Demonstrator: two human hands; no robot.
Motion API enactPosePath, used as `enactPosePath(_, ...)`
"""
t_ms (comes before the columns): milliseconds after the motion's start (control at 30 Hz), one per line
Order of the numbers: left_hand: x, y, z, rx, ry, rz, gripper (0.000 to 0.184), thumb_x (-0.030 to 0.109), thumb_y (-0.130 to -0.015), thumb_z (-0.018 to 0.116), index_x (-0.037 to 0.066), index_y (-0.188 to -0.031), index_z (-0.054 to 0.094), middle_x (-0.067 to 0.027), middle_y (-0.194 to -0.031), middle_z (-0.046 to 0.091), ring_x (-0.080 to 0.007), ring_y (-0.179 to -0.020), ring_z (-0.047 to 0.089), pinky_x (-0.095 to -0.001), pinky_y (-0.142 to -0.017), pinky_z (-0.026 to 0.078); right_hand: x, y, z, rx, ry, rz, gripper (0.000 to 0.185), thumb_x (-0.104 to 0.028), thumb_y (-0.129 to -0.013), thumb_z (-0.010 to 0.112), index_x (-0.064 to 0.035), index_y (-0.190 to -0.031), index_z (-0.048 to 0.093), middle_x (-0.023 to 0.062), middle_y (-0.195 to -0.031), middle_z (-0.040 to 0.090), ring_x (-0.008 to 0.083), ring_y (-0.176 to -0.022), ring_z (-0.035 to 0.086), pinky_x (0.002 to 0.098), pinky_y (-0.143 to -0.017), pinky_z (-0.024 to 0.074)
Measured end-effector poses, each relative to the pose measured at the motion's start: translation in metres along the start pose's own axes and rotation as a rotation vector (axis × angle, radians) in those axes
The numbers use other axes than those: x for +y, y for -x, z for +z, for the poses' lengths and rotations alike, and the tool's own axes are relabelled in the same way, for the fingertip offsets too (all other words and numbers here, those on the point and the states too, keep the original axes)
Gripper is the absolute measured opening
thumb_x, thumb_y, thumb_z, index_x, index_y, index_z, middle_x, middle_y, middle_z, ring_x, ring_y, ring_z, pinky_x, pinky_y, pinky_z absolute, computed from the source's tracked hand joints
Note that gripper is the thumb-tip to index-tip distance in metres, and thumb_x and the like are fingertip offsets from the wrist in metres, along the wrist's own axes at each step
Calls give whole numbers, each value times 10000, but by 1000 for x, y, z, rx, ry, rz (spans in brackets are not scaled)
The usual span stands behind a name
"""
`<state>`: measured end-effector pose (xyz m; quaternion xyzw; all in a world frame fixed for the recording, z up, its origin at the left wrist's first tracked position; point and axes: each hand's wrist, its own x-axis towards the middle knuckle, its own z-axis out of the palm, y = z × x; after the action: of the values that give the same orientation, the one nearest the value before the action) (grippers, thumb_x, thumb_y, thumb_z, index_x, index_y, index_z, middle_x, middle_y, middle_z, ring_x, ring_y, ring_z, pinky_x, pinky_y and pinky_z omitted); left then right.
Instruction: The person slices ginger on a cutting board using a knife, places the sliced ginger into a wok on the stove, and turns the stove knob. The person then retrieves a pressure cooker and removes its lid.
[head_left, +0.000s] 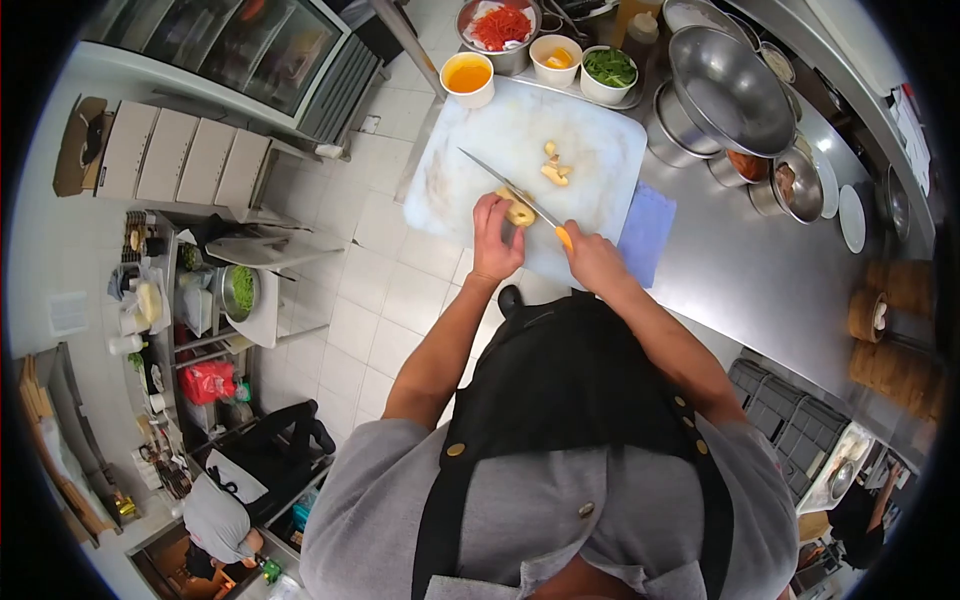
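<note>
On the white cutting board, my left hand holds a pale yellow piece of what looks like ginger with bent fingers. My right hand is wrapped round the orange handle of a knife. Its blade points up and to the left and lies against the piece, beside my left fingertips. Several smaller yellow pieces lie farther up the board. A folded blue cloth rests at the board's right edge.
Behind the board stand cups of orange liquid, yolk-like food and green leaves, plus a bowl of red shreds. Metal bowls stack at the right. Another person is at the lower left.
</note>
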<state>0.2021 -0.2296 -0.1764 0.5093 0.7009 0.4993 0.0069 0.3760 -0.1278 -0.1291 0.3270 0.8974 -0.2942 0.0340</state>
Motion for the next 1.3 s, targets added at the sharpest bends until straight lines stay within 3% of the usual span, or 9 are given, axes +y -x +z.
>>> enactPosePath(167, 1, 2, 0, -12, -37, -22, 515, -19, -677, 647, 6, -1171, 500, -219, -1230, 420, -392, -1173, 416, -445, -1004, 368, 2, 52, -18, 45, -6, 5, 377, -196, -898, 571, -57, -1214, 416, 234, -707, 614, 436, -680, 615, 547, -600, 477)
enactPosePath(367, 1, 1, 2, -16, -38, -21, 509, -11, -686, 644, -12, -1174, 497, -220, -1234, 413, -389, -1164, 417, -442, -1000, 368, -9, 91, -21, -99, -21, 126, 368, -224, -919, 535, -59, -1220, 402, 216, -723, 622, 419, -669, 626, 525, -589, 496)
enactPosePath(567, -3, 1, 3, -30, -58, 8, 524, -14, -678, 637, -17, -1181, 491, -220, -1232, 408, -396, -1162, 409, -451, -991, 371, -17, 92, -3, -37, -38, 133, 425, -228, -907, 567, -54, -1250, 386, 232, -694, 607, 423, -629, 620, 517, -546, 495)
enactPosePath(833, 1, 1, 1, -45, -9, -14, 515, -19, -672, 633, -5, -1167, 491, -231, -1230, 398, -412, -1149, 400, -479, -974, 364, -32, -5, 30, 17, 41, 127, 428, -155, -918, 472, -53, -1316, 352, 227, -815, 628, 415, -726, 643, 492, -655, 517)
enactPosePath(1300, -3, 3, 1, -28, 3, -25, 548, -27, -653, 640, -7, -1176, 478, -232, -1228, 392, -410, -1144, 398, -476, -989, 350, -26, 70, -23, -82, 84, 101, 410, -118, -887, 524, -50, -1271, 396, 208, -744, 621, 391, -677, 643, 472, -600, 519)
